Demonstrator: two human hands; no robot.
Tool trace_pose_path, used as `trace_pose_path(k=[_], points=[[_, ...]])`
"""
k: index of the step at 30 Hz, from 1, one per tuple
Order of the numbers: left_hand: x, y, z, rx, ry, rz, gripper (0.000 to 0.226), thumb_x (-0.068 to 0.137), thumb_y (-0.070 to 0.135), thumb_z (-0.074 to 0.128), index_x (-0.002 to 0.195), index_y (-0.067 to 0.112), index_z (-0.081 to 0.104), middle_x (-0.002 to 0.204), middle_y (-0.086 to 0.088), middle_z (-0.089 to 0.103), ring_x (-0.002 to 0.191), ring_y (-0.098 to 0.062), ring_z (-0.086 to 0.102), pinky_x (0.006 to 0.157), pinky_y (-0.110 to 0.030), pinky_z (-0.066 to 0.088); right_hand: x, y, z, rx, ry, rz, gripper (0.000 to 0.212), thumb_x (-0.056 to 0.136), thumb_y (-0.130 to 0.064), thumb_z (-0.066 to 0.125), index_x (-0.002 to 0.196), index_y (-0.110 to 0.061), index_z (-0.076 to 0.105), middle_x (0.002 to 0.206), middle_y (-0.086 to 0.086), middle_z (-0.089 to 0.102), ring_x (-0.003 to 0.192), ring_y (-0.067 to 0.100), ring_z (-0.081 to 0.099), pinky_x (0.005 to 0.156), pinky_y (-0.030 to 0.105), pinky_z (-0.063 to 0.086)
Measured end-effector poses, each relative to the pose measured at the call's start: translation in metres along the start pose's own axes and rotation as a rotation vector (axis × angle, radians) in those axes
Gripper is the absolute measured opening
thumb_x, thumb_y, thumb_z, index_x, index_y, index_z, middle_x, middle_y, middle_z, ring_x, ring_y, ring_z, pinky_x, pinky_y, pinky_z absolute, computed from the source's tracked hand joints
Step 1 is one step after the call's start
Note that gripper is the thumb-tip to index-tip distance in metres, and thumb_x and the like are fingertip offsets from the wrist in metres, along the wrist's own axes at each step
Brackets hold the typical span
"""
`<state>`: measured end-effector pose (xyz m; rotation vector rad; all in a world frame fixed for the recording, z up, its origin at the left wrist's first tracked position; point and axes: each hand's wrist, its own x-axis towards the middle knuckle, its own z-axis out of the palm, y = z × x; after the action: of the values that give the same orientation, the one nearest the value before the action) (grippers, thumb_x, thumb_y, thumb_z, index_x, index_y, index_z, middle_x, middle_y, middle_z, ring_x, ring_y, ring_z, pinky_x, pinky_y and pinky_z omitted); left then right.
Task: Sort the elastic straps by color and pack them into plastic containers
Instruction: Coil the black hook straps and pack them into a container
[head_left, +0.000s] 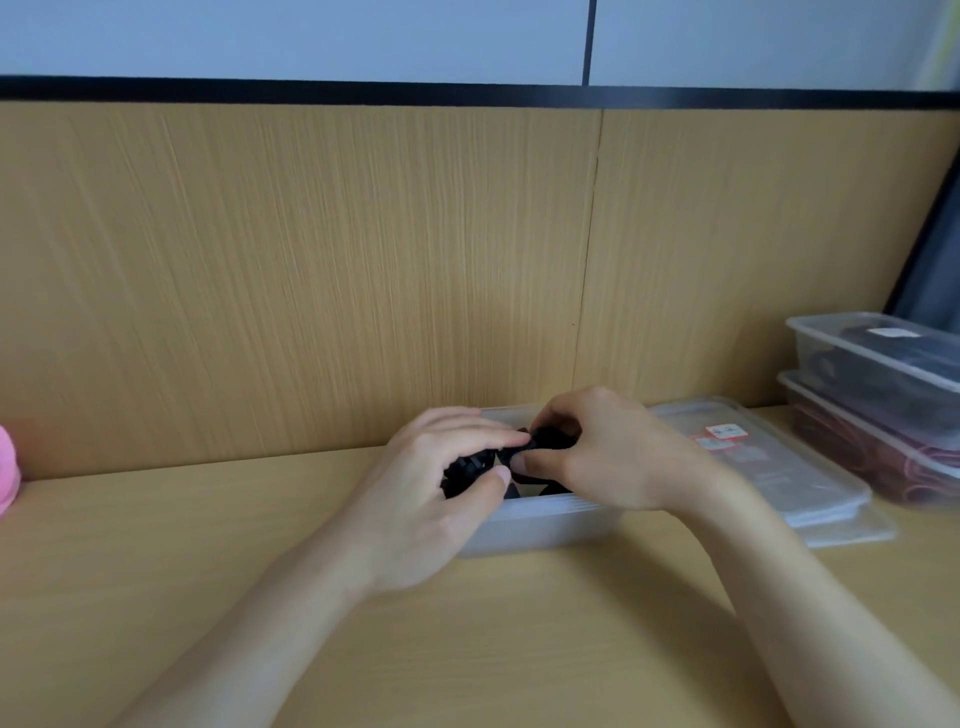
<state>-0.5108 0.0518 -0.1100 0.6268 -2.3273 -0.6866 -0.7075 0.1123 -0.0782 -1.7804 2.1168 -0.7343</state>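
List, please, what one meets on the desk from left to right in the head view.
pink object → left hand → black straps → right hand → lids → stacked containers

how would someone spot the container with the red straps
Look to the far right of the wooden desk, where two clear containers are stacked. It is the bottom container; red straps show through its wall, while the top container holds dark straps.

Nothing is legible. Two red-edged stickers (723, 432) on the clear lid (810, 486) and a white label (885, 332) on the top stacked container (831, 358) are too blurred to read.
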Motion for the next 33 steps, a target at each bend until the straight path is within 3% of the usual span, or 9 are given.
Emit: trace_pose_path(k=[7,10,13,18,23,25,27,29,33], points=[[0.000,-0.001,0.000,0.017,-0.007,-0.011,0.039,0.090,0.036,0.051,0.124,0.037,0.069,0.125,0.035,0.061,0.138,0.008,0.034,0.110,-0.007,0.024,0.001,0.004,-0.002,0.026,0.064,-0.081,0.026,0.088,-0.045,0.064,0.107,-0.028,0.071,0.101,-0.012,0.070,0.097,0.011,0.064,0.086,0.033,0.053],[0.000,-0.002,-0.001,0.030,-0.008,-0.015,0.032,0.096,0.033,0.055,0.125,0.035,0.069,0.125,0.036,0.060,0.138,0.010,0.032,0.111,-0.012,0.025,0.003,0.007,-0.007,0.063,0.235,-0.083,0.008,0.087,-0.030,0.063,0.087,-0.028,0.071,0.088,-0.015,0.069,0.087,0.004,0.063,0.075,0.024,0.049],[-0.001,-0.002,0.000,0.054,-0.014,-0.017,0.029,0.101,0.025,0.058,0.126,0.036,0.069,0.124,0.036,0.060,0.138,0.010,0.031,0.113,-0.015,0.025,0.005,0.011,-0.011,0.087,0.299,-0.047,0.016,0.085,-0.021,0.063,0.071,-0.024,0.071,0.068,-0.010,0.068,0.070,0.005,0.063,0.060,0.020,0.046],[0.000,0.001,-0.001,0.134,-0.026,-0.011,0.050,0.090,0.061,0.045,0.129,0.038,0.067,0.127,0.037,0.056,0.138,0.013,0.029,0.118,-0.024,0.024,0.005,0.010,-0.002,-0.022,0.191,-0.034,0.018,0.085,-0.021,0.061,0.071,-0.019,0.072,0.070,-0.004,0.069,0.076,0.019,0.065,0.067,0.034,0.053],[-0.002,0.001,-0.004,0.193,-0.052,0.004,0.070,0.082,0.077,0.033,0.133,0.039,0.063,0.132,0.037,0.052,0.140,0.011,0.025,0.120,-0.027,0.021,0.009,0.012,-0.012,0.081,0.398,-0.034,0.018,0.086,-0.019,0.061,0.075,-0.022,0.076,0.065,-0.010,0.067,0.071,0.005,0.062,0.061,0.018,0.044],[-0.003,0.001,-0.005,0.190,-0.054,0.003,0.070,0.083,0.077,0.034,0.134,0.039,0.062,0.133,0.036,0.052,0.140,0.011,0.025,0.120,-0.029,0.022,0.010,0.021,-0.023,0.107,0.512,0.025,0.019,0.087,-0.016,0.060,0.078,-0.023,0.075,0.071,-0.013,0.068,0.076,0.006,0.063,0.065,0.018,0.047],[-0.003,0.001,-0.005,0.175,-0.055,-0.003,0.068,0.083,0.077,0.036,0.134,0.040,0.062,0.133,0.036,0.052,0.140,0.011,0.025,0.120,-0.029,0.022,0.010,0.038,-0.033,0.069,0.555,0.150,0.016,0.088,-0.016,0.058,0.082,-0.024,0.070,0.078,-0.009,0.067,0.082,0.016,0.064,0.077,0.033,0.055],[-0.003,0.001,-0.005,0.158,-0.053,-0.007,0.062,0.085,0.073,0.041,0.133,0.039,0.063,0.133,0.035,0.053,0.139,0.011,0.027,0.121,-0.031,0.023,0.010,0.055,-0.040,-0.006,0.495,0.306,0.009,0.086,-0.017,0.060,0.087,-0.024,0.066,0.083,-0.005,0.065,0.085,0.022,0.062,0.091,0.047,0.053],[-0.004,0.001,-0.004,0.102,-0.029,-0.012,0.051,0.089,0.062,0.047,0.130,0.038,0.065,0.135,0.034,0.052,0.140,0.008,0.030,0.120,-0.034,0.025,0.011,0.074,-0.037,-0.133,0.291,0.512,0.016,0.084,-0.032,0.068,0.090,-0.018,0.062,0.081,-0.002,0.061,0.078,0.020,0.056,0.092,0.044,0.045]])
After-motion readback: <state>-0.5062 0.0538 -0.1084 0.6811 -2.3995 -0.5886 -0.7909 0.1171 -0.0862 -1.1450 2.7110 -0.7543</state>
